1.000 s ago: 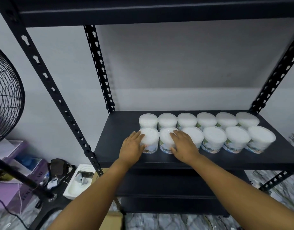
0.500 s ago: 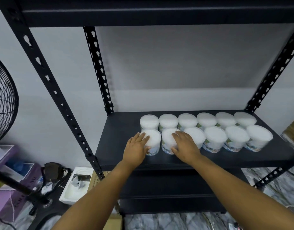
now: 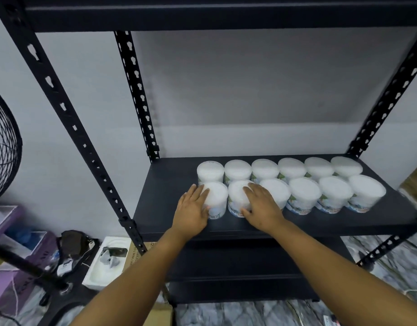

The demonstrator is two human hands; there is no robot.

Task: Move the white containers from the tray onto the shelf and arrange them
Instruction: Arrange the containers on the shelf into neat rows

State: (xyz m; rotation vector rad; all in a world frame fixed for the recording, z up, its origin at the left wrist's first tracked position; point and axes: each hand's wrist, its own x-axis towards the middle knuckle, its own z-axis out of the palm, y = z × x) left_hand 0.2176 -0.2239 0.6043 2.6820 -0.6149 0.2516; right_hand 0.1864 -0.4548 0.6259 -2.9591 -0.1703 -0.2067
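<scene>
Grey wall behind black slotted-steel rack. Matte black metal shelf [image 3: 169,184] carries twelve round white plastic containers [image 3: 303,192], two tight rows of six, likely for neat packing. Left hand [image 3: 192,209], fingers straight, presses leftmost front container [image 3: 217,200]; right hand [image 3: 261,204] cups its neighbour [image 3: 238,196], probably squaring row. Tray unseen.

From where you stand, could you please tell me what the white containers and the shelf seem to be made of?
The white containers look like plastic tubs: smooth, faintly translucent white lids and printed labels round the sides. The shelf looks like painted metal: a matt black board on slotted black uprights, though the board's core is uncertain.
</scene>
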